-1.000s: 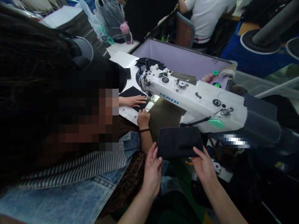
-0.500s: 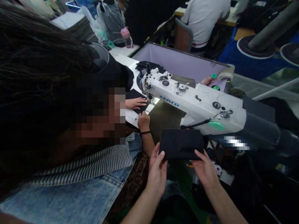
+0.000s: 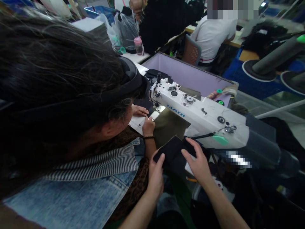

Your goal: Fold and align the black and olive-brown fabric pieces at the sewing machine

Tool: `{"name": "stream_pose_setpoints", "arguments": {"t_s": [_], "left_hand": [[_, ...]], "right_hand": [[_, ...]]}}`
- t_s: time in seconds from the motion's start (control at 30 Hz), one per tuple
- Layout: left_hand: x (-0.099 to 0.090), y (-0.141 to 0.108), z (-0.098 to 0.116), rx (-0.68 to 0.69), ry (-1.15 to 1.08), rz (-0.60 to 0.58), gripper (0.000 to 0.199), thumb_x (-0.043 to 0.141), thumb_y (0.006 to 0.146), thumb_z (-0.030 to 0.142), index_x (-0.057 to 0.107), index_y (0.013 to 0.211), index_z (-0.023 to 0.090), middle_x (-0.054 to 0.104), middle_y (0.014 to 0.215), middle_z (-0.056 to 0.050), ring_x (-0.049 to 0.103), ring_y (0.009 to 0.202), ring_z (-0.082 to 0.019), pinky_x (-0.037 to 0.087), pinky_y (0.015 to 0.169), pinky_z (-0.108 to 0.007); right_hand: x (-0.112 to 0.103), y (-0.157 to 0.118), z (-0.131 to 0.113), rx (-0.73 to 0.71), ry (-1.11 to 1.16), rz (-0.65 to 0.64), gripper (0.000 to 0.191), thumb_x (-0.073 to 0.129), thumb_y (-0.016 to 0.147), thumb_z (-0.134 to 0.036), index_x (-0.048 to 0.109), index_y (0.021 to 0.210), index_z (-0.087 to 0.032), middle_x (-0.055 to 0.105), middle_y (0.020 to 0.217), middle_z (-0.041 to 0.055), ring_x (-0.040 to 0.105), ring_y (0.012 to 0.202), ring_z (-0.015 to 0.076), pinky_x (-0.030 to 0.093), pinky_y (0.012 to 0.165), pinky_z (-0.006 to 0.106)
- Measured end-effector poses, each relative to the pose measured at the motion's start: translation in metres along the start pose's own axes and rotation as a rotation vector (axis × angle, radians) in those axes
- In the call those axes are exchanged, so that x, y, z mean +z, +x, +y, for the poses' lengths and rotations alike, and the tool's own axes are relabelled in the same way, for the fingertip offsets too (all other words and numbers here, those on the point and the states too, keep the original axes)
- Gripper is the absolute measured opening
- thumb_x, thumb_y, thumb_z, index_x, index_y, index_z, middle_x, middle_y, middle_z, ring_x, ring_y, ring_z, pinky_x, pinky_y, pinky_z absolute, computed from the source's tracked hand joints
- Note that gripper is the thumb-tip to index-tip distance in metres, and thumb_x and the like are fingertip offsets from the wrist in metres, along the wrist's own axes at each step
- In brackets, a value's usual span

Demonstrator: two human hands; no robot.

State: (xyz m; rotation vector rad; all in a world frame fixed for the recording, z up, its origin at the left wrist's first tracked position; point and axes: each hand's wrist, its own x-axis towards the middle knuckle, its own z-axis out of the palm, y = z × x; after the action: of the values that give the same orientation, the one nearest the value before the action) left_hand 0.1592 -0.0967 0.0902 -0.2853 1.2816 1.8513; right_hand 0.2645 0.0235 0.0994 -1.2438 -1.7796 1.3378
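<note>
Black fabric (image 3: 172, 153) sits pinched in the left hand (image 3: 156, 174), the half-open right hand (image 3: 198, 163) touching its edge.

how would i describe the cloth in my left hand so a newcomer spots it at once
Find the white sewing machine with blue lettering, then look just below it in the picture. The dark cloth is there, gripped by your left hand, with your right hand at its other side. Unlike the dark fabric lying by the co-worker's hands, it is held in the air.
</note>
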Motion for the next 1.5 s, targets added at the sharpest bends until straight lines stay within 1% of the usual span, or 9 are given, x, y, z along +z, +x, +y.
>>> {"name": "stream_pose_setpoints", "arguments": {"t_s": [0.1,0.2,0.37,0.5,0.83,1.07,1.3,1.4,1.5], "left_hand": [[0.001,0.004,0.002,0.004,-0.035,0.049,0.047,0.078,0.080,0.040,0.066,0.121,0.020,0.073,0.118,-0.009,0.062,0.122,-0.029,0.046,0.108,-0.041],[0.004,0.012,0.000,-0.029,-0.090,0.207,0.039,0.069,0.089,0.045,0.063,0.122,0.025,0.070,0.125,-0.006,0.062,0.122,-0.023,0.045,0.108,-0.036],[0.013,0.021,-0.006,-0.089,-0.183,0.371,0.030,0.052,0.100,0.040,0.062,0.123,0.024,0.069,0.127,-0.010,0.066,0.115,-0.020,0.053,0.096,-0.032],[0.020,0.021,-0.011,-0.084,-0.169,0.416,0.029,0.055,0.099,0.038,0.063,0.122,0.022,0.071,0.123,-0.011,0.070,0.108,-0.019,0.056,0.087,-0.026],[0.038,0.032,-0.016,0.002,-0.363,0.301,0.025,0.068,0.090,0.017,0.069,0.115,0.019,0.076,0.109,-0.009,0.071,0.106,-0.020,0.056,0.093,-0.028],[0.035,0.045,-0.024,0.004,-0.360,0.362,0.023,0.063,0.095,0.026,0.069,0.115,0.018,0.073,0.118,-0.009,0.068,0.112,-0.020,0.056,0.090,-0.025],[0.047,0.042,-0.024,-0.062,-0.315,0.378,0.029,0.062,0.095,0.030,0.068,0.120,0.016,0.075,0.109,-0.011,0.073,0.099,-0.022,0.059,0.088,-0.031],[0.052,0.046,-0.025,-0.106,-0.291,0.353,0.030,0.061,0.096,0.032,0.068,0.120,0.015,0.075,0.111,-0.013,0.072,0.103,-0.022,0.058,0.092,-0.032],[0.055,0.058,-0.027,-0.055,-0.362,0.302,0.029,0.060,0.096,0.024,0.067,0.124,0.019,0.074,0.118,-0.010,0.069,0.112,-0.020,0.054,0.099,-0.030]], "right_hand": [[0.024,0.037,0.004,0.165,0.062,-0.323,0.040,0.072,0.076,-0.055,0.075,0.097,-0.022,0.076,0.098,0.0060,0.068,0.095,0.0268,0.052,0.089,0.042],[0.044,0.062,0.010,0.185,0.067,-0.452,0.042,0.068,0.076,-0.061,0.073,0.081,-0.019,0.073,0.077,0.0030,0.066,0.074,0.0223,0.052,0.070,0.035],[0.062,0.083,0.013,0.114,-0.013,-0.416,0.040,0.070,0.072,-0.058,0.072,0.075,-0.018,0.070,0.073,0.0012,0.061,0.074,0.0203,0.046,0.072,0.031],[0.066,0.094,0.014,0.100,-0.058,-0.413,0.042,0.069,0.072,-0.059,0.073,0.078,-0.018,0.069,0.074,0.0015,0.060,0.075,0.0205,0.044,0.072,0.031],[0.067,0.103,0.020,0.163,-0.030,-0.437,0.047,0.068,0.071,-0.063,0.072,0.083,-0.018,0.072,0.081,0.0035,0.062,0.079,0.0215,0.047,0.075,0.032],[0.066,0.104,0.016,0.311,0.020,-0.543,0.045,0.078,0.063,-0.054,0.072,0.086,-0.016,0.072,0.076,0.0034,0.065,0.068,0.0202,0.050,0.063,0.031],[0.058,0.111,0.026,0.288,0.024,-0.515,0.040,0.078,0.064,-0.051,0.070,0.083,-0.017,0.071,0.075,0.0015,0.065,0.069,0.0195,0.050,0.065,0.030],[0.054,0.118,0.037,0.239,0.018,-0.497,0.041,0.077,0.065,-0.051,0.071,0.087,-0.017,0.073,0.081,0.0039,0.067,0.076,0.0219,0.053,0.071,0.034],[0.053,0.127,0.049,0.154,0.019,-0.435,0.052,0.077,0.065,-0.048,0.069,0.108,-0.019,0.072,0.104,0.0074,0.066,0.097,0.0243,0.051,0.090,0.040]]}}
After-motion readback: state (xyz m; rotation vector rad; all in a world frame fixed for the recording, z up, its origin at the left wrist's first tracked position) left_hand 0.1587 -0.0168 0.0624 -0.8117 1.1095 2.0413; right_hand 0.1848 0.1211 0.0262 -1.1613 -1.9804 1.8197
